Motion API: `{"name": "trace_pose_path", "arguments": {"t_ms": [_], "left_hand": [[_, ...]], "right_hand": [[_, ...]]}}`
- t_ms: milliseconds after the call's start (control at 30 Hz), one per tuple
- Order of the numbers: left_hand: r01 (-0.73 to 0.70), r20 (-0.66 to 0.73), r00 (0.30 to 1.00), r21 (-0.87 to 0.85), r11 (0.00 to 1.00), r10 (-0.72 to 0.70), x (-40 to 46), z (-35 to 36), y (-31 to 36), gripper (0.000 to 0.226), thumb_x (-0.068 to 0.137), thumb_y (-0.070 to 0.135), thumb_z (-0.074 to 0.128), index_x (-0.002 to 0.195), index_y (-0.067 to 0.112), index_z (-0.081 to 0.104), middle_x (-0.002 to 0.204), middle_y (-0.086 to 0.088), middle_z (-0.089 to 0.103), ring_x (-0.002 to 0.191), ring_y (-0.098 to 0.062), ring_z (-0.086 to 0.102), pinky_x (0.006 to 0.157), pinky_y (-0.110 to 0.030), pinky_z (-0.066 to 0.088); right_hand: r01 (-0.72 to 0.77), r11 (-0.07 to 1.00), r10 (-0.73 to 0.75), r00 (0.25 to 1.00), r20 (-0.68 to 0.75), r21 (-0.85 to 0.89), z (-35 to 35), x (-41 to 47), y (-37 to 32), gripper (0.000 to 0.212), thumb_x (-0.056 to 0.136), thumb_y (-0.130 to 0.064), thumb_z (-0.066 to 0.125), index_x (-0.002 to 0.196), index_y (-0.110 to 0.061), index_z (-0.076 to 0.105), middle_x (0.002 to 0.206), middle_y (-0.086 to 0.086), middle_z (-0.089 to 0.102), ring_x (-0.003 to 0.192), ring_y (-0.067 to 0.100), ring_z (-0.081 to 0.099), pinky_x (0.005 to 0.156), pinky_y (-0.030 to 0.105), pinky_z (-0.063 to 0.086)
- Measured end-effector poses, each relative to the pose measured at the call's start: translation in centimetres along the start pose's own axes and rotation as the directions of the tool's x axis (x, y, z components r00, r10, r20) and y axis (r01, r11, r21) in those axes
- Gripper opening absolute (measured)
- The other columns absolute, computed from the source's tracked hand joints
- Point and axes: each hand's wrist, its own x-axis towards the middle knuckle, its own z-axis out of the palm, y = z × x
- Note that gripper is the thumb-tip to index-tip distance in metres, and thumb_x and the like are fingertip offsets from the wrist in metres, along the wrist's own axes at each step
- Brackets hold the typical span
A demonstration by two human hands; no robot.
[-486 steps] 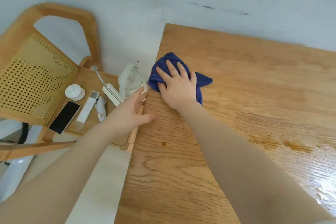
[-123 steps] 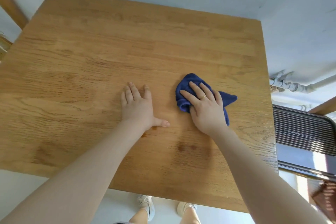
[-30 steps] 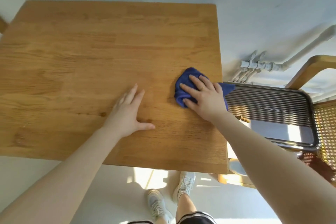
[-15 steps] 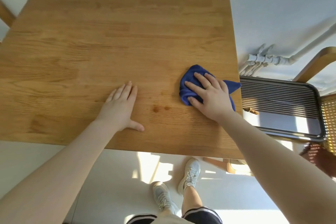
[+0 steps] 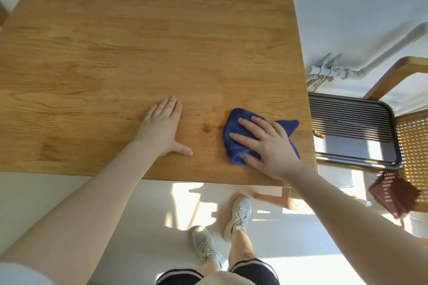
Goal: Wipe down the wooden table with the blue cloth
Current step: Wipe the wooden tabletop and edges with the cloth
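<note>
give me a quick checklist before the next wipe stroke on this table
1. Right hand pressed flat on the crumpled blue cloth: ok.
2. Left hand flat on the bare wooden table, bracing: ok.
3. Small dark spots between the hands wiped away: not ok.
4. Cloth wholly on the tabletop, clear of the right edge: ok.
5. Ribbed metal tray beside the table, off the wiping surface: ok.
6. Cloth damp enough: cannot tell.
</note>
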Motion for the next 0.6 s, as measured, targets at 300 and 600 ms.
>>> {"name": "trace_pose_path", "arguments": {"t_ms": [300,600], "left_hand": [[0.005,-0.021,1.000,0.030,1.000,-0.004,0.0,0.1,0.1,0.132,0.058,0.072,0.066,0.148,0.010,-0.008,0.157,-0.007,-0.013,0.145,-0.019,-0.009,0.116,-0.034,-0.005],[-0.005,-0.036,0.999,0.028,1.000,0.006,0.3,0.1,-0.3,0.132,0.056,0.074,0.065,0.149,0.012,-0.006,0.157,-0.005,-0.012,0.145,-0.019,-0.008,0.116,-0.034,-0.004]], "right_hand": [[-0.105,0.993,0.105,0.994,-0.017,-0.052,1.1,3.5,-4.1,0.046,0.087,-0.049,0.040,0.130,-0.037,0.051,0.144,0.004,0.044,0.130,0.034,0.039,0.101,0.049,0.027],[-0.105,0.994,0.104,0.994,0.029,0.023,0.9,6.2,-3.7,0.048,0.085,-0.056,0.041,0.129,-0.040,0.050,0.145,0.001,0.043,0.133,0.030,0.037,0.100,0.049,0.028]]}}
